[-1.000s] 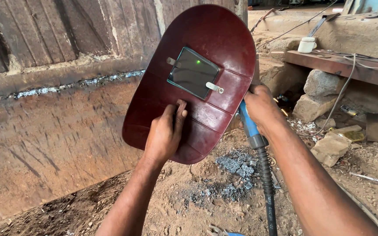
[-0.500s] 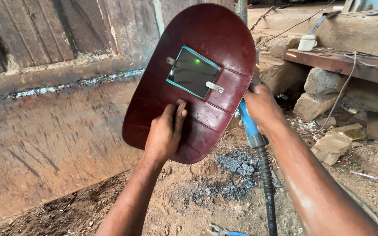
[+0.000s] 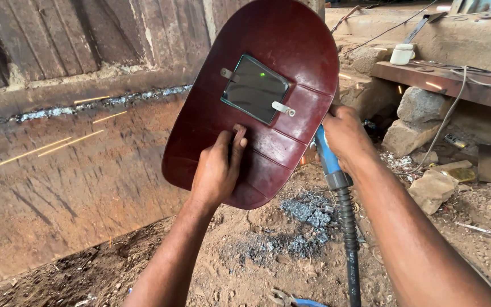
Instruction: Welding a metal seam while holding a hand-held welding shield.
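Observation:
My left hand (image 3: 218, 168) grips the back of a dark red hand-held welding shield (image 3: 291, 51), holding it up in front of me. The shield has a dark rectangular viewing window (image 3: 255, 88) with a small green glint in it. Just right of the shield, my right hand (image 3: 345, 132) is closed around a blue-handled welding electrode holder (image 3: 328, 160). Its black cable (image 3: 350, 250) runs down toward me. The holder's tip is hidden behind the shield. Orange spark streaks (image 3: 58, 145) fly leftward across the rusty steel plate (image 3: 58, 187).
A rough weld seam (image 3: 86, 107) runs along the plate's top, under slatted metal. A grey slag pile (image 3: 308, 213) lies on the dirt floor. Stones (image 3: 421, 105), a steel beam (image 3: 456, 82) with a white cup (image 3: 402, 54), and pliers (image 3: 285, 298) sit around.
Orange spark streaks have appeared across the plate on the left and near the beam on the right. Both hands and the shield have stayed almost in place.

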